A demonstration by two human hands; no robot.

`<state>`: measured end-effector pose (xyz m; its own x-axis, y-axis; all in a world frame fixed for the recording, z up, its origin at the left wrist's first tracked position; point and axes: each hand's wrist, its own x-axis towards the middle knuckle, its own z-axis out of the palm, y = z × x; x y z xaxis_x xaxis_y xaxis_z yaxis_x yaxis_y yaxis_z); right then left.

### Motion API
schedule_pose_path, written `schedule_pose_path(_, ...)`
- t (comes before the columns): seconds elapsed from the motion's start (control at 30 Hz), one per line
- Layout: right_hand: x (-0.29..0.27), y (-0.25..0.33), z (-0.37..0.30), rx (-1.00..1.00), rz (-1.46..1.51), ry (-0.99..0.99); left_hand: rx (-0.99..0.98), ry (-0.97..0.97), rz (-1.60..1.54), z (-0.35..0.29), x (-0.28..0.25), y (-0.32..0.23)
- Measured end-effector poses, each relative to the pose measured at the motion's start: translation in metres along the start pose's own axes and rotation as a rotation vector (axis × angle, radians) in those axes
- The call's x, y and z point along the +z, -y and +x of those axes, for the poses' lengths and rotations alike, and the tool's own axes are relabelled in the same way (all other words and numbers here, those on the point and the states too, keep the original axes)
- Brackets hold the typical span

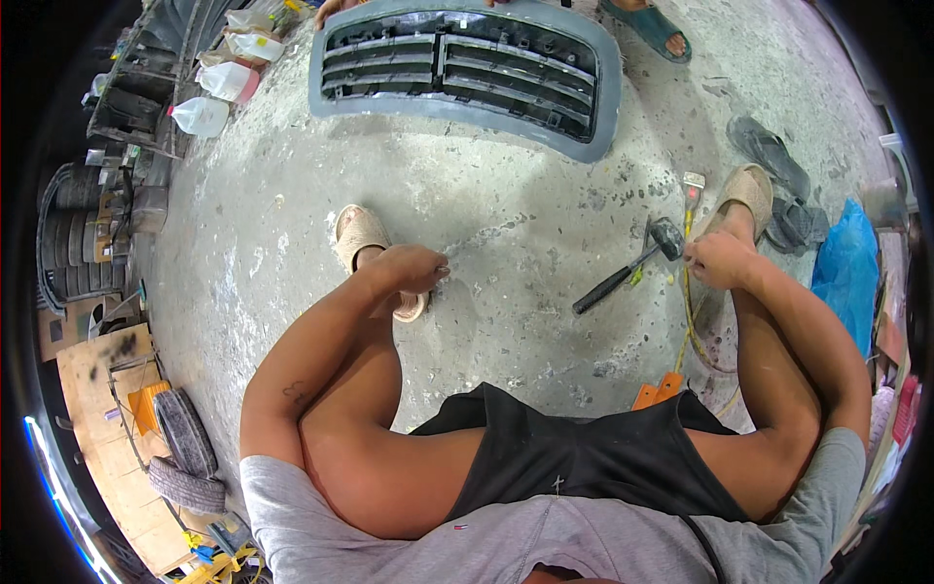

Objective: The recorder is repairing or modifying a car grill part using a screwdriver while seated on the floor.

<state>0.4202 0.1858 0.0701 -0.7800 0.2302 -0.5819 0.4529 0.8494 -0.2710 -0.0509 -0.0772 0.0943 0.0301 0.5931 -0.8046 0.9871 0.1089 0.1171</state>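
Resting forearms [326,329] along the thighs [384,462], apparently for balance, the person curls left hand [416,269] and right hand [722,260], their grip unclear, the right near a hammer [615,283], while a co-worker's hand [334,9] seemingly steadies the grille [440,60] ahead.

Left hand [416,269] and right hand [721,260] curl closed, arms [306,365] bowed wide

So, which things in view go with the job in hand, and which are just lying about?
Likely part of the job:
hammer, on the floor near the right hand
grille, with another person's hand at its edge

Probably just lying about:
plastic jugs
tyres
dark slippers
blue bag
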Motion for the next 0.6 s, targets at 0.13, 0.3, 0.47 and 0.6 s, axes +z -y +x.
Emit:
schedule_pose_path(0.13,0.0015,-0.0006,-0.0008,-0.005,0.004,-0.012,-0.003,-0.002,0.009,0.0002,-0.0016,-0.0028)
schedule_pose_path(0.3,-0.0002,0.0011,-0.0031,-0.022,0.006,-0.023,-0.003,-0.001,0.003,0.0004,-0.0018,-0.0024)
schedule_pose_path(0.47,-0.0048,0.0055,-0.0029,0.012,-0.014,0.02,0.044,-0.05,-0.004,-0.0016,0.0022,0.0016)
schedule_pose_path(0.6,-0.0028,0.0036,-0.003,0.0,-0.008,0.006,0.048,-0.05,0.004,-0.0022,0.0004,0.0003)
